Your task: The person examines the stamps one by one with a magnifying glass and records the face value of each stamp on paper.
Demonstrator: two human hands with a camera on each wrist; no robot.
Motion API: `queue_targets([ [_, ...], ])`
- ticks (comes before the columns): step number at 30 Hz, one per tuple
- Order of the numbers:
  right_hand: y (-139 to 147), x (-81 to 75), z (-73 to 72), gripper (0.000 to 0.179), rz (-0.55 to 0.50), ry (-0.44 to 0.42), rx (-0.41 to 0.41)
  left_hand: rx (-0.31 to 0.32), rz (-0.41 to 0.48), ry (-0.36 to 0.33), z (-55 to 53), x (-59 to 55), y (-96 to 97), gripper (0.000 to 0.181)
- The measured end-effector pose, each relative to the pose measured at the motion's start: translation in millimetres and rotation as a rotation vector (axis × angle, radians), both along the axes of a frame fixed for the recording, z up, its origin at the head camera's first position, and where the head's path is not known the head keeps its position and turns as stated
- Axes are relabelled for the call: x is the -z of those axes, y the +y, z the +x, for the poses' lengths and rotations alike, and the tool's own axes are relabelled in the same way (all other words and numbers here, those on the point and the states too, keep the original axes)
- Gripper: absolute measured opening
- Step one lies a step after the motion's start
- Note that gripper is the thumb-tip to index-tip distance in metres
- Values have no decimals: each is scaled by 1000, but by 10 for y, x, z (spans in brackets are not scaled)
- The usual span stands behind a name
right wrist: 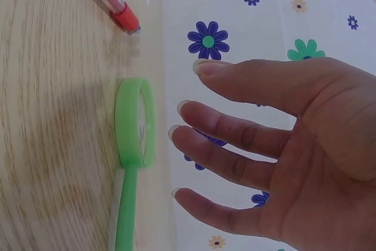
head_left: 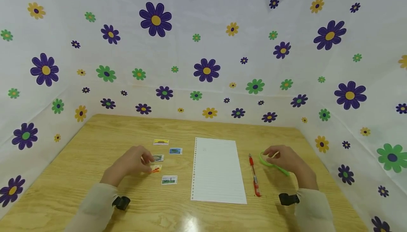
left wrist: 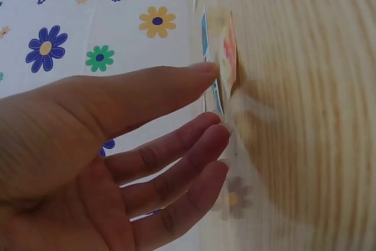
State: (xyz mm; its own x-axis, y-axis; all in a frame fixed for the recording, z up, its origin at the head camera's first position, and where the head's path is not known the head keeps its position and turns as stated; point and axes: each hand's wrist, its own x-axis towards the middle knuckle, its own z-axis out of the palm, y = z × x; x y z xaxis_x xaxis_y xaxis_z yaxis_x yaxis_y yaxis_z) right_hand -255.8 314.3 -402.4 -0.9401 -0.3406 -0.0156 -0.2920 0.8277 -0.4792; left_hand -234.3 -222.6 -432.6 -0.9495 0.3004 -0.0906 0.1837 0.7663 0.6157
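left hand point(head_left: 133, 160) is hanging unclenched right at the orange picture card point(head_left: 157, 168), contact I'm not able to judge | four other cards point(head_left: 169, 179) are lying near it on the table point(head_left: 152, 210) | right hand point(head_left: 287, 158) is hanging relaxed, grasping nothing, by the green magnifying glass point(right wrist: 127, 139) | red pen point(head_left: 253, 174) and lined sheet point(head_left: 219, 172) are lying between

Even light brightens the scene, with white glare on the wooden table point(head_left: 152, 214) and soft-edged shadows.
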Motion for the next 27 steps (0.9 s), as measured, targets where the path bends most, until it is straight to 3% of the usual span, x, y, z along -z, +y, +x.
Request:
queue_targets([
  [7, 12, 0, -1, 17, -4, -5, 8, -26, -5, -20, -4, 11, -29, 24],
  [27, 149, 47, 14, 16, 1, -36, 51, -9, -42, -26, -6, 37, 30, 20],
])
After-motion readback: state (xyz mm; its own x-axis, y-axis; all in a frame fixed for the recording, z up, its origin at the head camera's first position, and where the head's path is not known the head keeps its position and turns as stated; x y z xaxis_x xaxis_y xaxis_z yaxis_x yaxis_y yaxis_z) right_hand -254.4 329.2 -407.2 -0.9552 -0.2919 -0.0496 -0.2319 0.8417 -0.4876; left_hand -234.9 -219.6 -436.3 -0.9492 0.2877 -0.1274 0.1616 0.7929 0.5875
